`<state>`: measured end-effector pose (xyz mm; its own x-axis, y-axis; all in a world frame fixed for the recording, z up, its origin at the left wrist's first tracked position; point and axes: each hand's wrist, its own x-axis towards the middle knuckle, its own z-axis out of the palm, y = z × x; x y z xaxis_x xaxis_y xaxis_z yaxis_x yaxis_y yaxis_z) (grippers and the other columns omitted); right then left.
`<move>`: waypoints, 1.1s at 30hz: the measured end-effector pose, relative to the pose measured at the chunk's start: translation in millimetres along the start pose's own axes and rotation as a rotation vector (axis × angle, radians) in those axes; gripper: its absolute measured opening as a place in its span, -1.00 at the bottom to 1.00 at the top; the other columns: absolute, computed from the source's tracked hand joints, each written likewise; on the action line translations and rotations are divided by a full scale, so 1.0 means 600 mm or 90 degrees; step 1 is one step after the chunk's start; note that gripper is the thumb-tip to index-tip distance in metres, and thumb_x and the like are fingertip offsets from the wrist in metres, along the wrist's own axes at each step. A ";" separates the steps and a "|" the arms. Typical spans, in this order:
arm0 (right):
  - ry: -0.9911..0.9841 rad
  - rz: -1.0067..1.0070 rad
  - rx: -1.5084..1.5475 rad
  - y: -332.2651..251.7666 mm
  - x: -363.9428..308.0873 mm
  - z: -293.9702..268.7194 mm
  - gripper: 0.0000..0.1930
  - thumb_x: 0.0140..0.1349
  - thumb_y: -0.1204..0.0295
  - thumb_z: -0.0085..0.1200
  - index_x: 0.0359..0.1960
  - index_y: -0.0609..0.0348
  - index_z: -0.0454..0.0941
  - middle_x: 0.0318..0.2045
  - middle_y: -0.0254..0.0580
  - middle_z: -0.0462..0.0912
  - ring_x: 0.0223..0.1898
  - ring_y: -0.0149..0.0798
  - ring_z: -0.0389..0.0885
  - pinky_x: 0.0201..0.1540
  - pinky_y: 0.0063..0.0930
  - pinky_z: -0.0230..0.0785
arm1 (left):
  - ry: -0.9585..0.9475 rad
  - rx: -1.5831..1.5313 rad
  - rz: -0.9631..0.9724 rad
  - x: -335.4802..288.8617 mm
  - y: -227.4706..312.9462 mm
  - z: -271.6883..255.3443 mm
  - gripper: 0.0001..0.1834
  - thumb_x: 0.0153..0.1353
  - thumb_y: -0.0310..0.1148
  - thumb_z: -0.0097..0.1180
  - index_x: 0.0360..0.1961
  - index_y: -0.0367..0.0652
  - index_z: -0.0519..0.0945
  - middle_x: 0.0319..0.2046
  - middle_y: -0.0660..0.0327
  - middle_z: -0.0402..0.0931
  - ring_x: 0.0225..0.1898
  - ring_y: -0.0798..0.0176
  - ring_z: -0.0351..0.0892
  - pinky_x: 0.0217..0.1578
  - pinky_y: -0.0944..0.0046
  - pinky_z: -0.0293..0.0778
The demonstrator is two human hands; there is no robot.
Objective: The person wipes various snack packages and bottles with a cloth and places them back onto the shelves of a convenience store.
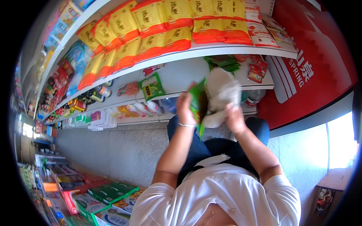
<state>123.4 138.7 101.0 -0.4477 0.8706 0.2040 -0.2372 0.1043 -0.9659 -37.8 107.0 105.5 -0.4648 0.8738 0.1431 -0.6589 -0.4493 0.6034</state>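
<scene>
Two hands full: your left hand [185, 113] grips the green packet [196, 98] by its left edge; your right hand [235, 119] has the pale cloth [223, 88] pinched near its lower end. Packet and cloth are up in front of the lower shelf [181, 73], side by side; blur hides whether they touch. Packet: probably light, thin film, slippery, crinkly; take it by an edge, don't squeeze the middle. Cloth: likely soft, limp, easy to bunch anywhere; looks matte, lumpy. Shelf's smooth, white; floor [132, 150] grey, speckled.
</scene>
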 end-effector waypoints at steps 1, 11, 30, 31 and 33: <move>-0.104 -0.131 -0.169 -0.015 -0.007 0.040 -0.40 0.17 0.05 -0.17 0.11 0.27 0.20 0.08 0.03 0.28 0.15 -0.13 0.22 0.17 -0.17 0.02 | 0.035 0.003 -0.001 -0.037 -0.012 0.018 -0.93 0.13 -0.41 -0.04 -0.43 -0.16 0.38 -0.01 0.05 0.38 -0.02 0.19 0.38 0.03 0.19 0.28; -0.090 0.284 -0.126 0.029 0.014 0.028 -0.37 0.21 -0.06 -0.21 -0.05 0.38 0.35 -0.18 -0.08 0.52 -0.19 -0.29 0.47 -0.07 -0.41 0.30 | 0.033 -0.125 0.049 -0.139 0.088 0.055 -0.86 0.22 -0.28 -0.12 -0.36 -0.11 0.33 0.09 0.00 0.28 0.04 0.08 0.34 0.08 0.11 0.24; 0.059 0.222 0.426 -0.101 0.001 -0.001 -0.70 0.13 0.41 -0.11 -0.18 0.40 0.33 -0.39 0.02 0.50 -0.39 -0.09 0.54 -0.28 -0.22 0.45 | 0.181 0.211 0.430 -0.160 0.113 0.016 -0.81 0.22 -0.40 -0.10 -0.47 -0.20 0.21 0.08 0.03 0.30 0.00 0.19 0.38 0.00 0.14 0.34; 0.054 0.215 0.415 -0.123 -0.013 0.018 -0.70 0.15 0.38 -0.12 -0.18 0.39 0.34 -0.39 0.01 0.50 -0.38 -0.12 0.54 -0.29 -0.25 0.45 | 0.163 0.190 0.429 -0.158 0.109 0.027 -0.82 0.23 -0.40 -0.10 -0.46 -0.20 0.21 0.09 0.03 0.30 -0.01 0.20 0.39 0.00 0.15 0.34; -0.124 0.154 -0.003 -0.107 -0.042 0.047 -0.65 0.20 0.30 -0.09 -0.06 0.25 0.31 -0.24 -0.06 0.49 -0.25 -0.23 0.53 -0.24 -0.41 0.41 | 0.124 0.151 0.418 -0.152 0.093 0.055 -0.82 0.23 -0.39 -0.10 -0.45 -0.20 0.23 0.09 0.03 0.29 -0.03 0.21 0.39 -0.01 0.17 0.34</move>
<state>125.7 96.6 162.6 -0.6473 0.7622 -0.0060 -0.0998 -0.0925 -0.9907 -12.7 8.3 151.7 -0.8321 0.3782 0.4057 -0.0709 -0.7980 0.5984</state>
